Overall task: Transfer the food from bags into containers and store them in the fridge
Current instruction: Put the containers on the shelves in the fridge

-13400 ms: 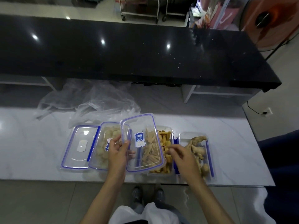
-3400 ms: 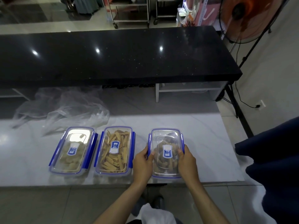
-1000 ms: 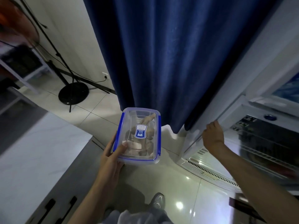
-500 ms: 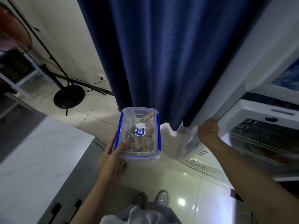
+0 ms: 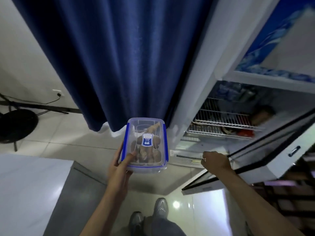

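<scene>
My left hand (image 5: 120,165) holds a clear lidded container (image 5: 145,144) with blue clips and a blue label from below, thumb on its lid; ginger pieces show through. The container hangs in the air in front of a blue curtain. My right hand (image 5: 215,160) grips the edge of the fridge's glass door (image 5: 265,150), which stands swung open toward me. Inside the fridge (image 5: 201,68), white wire shelves (image 5: 221,123) carry some blurred items, one of them red.
A dark blue curtain (image 5: 119,57) hangs to the left of the fridge. The white marble counter's corner (image 5: 25,184) is at lower left. A fan's black base (image 5: 15,126) and a cable stand on the tiled floor at far left. My shoes (image 5: 150,217) show below.
The fridge door has swung open wide, pulled by my right hand, so the wire shelves are now in sight. The container has stayed in my left hand.
</scene>
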A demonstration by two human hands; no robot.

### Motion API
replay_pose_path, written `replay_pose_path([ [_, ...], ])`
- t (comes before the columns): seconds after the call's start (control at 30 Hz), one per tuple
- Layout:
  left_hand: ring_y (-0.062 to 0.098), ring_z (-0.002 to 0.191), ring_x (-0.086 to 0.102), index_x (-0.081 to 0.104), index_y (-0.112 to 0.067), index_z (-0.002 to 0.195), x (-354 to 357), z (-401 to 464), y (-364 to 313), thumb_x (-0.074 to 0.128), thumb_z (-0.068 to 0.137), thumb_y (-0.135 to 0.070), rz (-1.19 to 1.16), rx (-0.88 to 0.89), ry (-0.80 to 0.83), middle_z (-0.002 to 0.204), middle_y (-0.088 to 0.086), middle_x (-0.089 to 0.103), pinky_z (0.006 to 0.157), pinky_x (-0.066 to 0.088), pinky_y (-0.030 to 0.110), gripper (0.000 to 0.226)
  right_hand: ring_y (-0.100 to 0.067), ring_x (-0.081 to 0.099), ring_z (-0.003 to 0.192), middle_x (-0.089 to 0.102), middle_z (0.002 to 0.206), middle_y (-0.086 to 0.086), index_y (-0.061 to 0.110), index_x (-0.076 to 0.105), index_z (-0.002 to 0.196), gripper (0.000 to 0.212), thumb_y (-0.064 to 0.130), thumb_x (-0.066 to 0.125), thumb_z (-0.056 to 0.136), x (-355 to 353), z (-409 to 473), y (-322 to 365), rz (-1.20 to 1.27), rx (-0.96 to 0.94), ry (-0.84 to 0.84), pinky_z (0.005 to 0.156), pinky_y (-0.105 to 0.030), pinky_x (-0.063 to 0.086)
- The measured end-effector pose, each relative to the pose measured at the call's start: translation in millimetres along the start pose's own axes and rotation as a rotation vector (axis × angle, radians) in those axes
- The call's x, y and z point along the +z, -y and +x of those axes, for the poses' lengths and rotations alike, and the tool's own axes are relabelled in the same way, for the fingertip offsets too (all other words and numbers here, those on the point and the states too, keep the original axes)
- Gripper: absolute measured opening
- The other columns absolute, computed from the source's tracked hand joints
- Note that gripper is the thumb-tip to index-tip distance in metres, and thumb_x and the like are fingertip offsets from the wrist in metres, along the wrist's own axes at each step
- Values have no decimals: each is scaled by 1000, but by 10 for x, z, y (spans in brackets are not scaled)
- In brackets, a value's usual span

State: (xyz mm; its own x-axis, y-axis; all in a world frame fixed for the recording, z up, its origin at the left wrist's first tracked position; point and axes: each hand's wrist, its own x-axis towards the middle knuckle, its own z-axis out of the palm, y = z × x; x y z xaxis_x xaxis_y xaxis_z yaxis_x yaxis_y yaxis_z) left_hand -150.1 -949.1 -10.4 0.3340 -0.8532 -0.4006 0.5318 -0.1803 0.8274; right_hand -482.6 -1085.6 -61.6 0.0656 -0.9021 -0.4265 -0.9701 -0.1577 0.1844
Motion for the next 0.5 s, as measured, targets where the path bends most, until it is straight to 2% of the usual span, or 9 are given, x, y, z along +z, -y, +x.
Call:
replay_pose_path([
  [0.1, 32, 116, 70, 56, -29, 146, 83, -17, 70, 66, 96, -14, 38, 4, 83, 130, 5, 71, 96, 56, 51, 53, -25, 71, 96, 74, 104, -2, 32, 68, 106, 16, 37, 55, 97, 139, -161, -275, 337, 72, 20, 78, -33, 55],
  [0.13, 31, 116, 71, 56, -30, 145, 132, -27, 82, 67, 94, -15, 50, 0, 96, 130, 3, 72, 98, 56, 53, 54, -23, 72, 91, 75, 98, -1, 33, 69, 100, 11, 35, 59, 97, 171, -199, -358, 522, 76, 47, 80, -35, 58],
  [0.2, 28, 113, 72, 59, -33, 142, 250, -32, 99, 71, 88, -19, 69, -15, 115, 127, 0, 73, 96, 56, 53, 56, -20, 71, 83, 74, 98, -6, 25, 72, 97, 7, 24, 66, 99, 147, -299, -456, 934, 74, 74, 78, -35, 61],
  [0.27, 28, 113, 72, 60, -32, 140, 402, -28, 128, 71, 87, -22, 84, -27, 162, 126, 2, 74, 93, 57, 49, 54, -21, 69, 80, 74, 104, -13, 16, 71, 106, 10, 22, 64, 102, 14, -396, -496, 1246, 82, 68, 70, -28, 58],
  [0.4, 29, 115, 72, 60, -30, 141, 756, 40, 264, 66, 96, -17, 153, -66, 284, 130, 7, 72, 81, 59, 37, 47, -26, 76, 99, 74, 118, -5, 23, 66, 126, 34, 45, 59, 102, -176, -388, -595, 1554, 90, 9, 87, -42, 59],
  [0.5, 34, 117, 70, 62, -27, 139, 1078, 118, 405, 66, 97, -18, 223, -86, 361, 129, 11, 72, 91, 56, 45, 44, -28, 76, 104, 74, 120, -4, 28, 64, 131, 42, 55, 58, 99, -209, -221, -706, 1777, 113, 67, 93, -48, 60],
])
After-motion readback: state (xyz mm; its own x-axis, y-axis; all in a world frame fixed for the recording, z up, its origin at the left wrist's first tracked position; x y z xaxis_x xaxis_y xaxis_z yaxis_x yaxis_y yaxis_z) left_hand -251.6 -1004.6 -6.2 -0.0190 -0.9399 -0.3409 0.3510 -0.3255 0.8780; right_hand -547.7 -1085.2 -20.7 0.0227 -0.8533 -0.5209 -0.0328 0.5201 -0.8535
